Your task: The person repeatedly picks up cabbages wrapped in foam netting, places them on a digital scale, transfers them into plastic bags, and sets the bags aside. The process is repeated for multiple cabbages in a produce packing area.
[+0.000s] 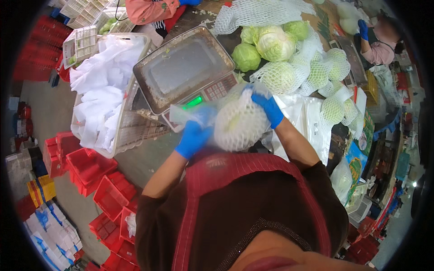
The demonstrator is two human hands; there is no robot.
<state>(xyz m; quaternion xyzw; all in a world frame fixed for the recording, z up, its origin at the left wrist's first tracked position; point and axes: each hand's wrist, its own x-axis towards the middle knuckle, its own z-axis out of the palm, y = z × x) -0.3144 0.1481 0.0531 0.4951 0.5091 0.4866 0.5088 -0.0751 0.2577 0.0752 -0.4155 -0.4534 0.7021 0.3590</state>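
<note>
Both hands wear blue gloves. My left hand (195, 137) grips a clear plastic bag (183, 114), its fingers partly blurred behind the film. My right hand (269, 106) holds the top of a cabbage in white foam netting (240, 123), which seems to be inside the bag; the film's edges are blurred. Just beyond the hands stands a weighing scale with a stained metal pan (186, 64), nothing on the pan but small leaf scraps. Bare cabbages (276, 43) and netted cabbages (278, 77) lie to its right. A stack of clear plastic bags (303, 117) lies beside my right forearm.
A crate (127, 135) of white foam nets (101, 88) stands left of the scale. Red plastic crates (91, 169) cover part of the floor at lower left. A co-worker's orange sleeve (149, 12) shows at the top; another co-worker (381, 47) is at the upper right.
</note>
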